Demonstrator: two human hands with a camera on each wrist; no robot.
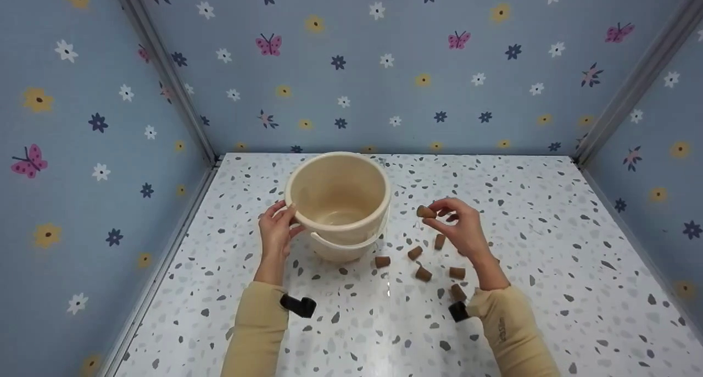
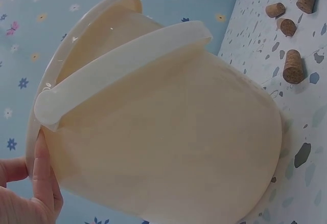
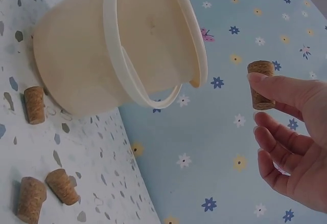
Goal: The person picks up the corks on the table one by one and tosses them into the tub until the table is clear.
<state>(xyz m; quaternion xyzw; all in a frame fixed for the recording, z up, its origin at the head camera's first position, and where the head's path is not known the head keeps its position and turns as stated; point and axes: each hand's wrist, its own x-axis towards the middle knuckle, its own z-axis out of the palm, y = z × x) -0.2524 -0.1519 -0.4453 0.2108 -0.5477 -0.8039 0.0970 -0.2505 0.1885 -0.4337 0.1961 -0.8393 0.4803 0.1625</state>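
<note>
A cream plastic bucket (image 1: 343, 239) stands on the speckled tabletop, its white handle (image 2: 122, 65) hanging down against the near side. My left hand (image 1: 276, 231) grips the bucket's rim at its left, thumb and fingers on either side of the edge, as the left wrist view also shows. To the right of the bucket, my right hand (image 1: 460, 226) pinches a brown cork (image 3: 261, 85) between thumb and fingers, raised above the table. Several loose corks lie below, among them one cork (image 1: 383, 261) close to the bucket's base and another cork (image 1: 457, 272) nearer the right forearm.
The white tabletop (image 1: 187, 311) has grey speckles. Blue flowered panels enclose it at the back (image 1: 384, 91), left and right, with grey metal strips (image 1: 165, 75) at the corners. Small black devices (image 1: 299, 305) sit on both wrists.
</note>
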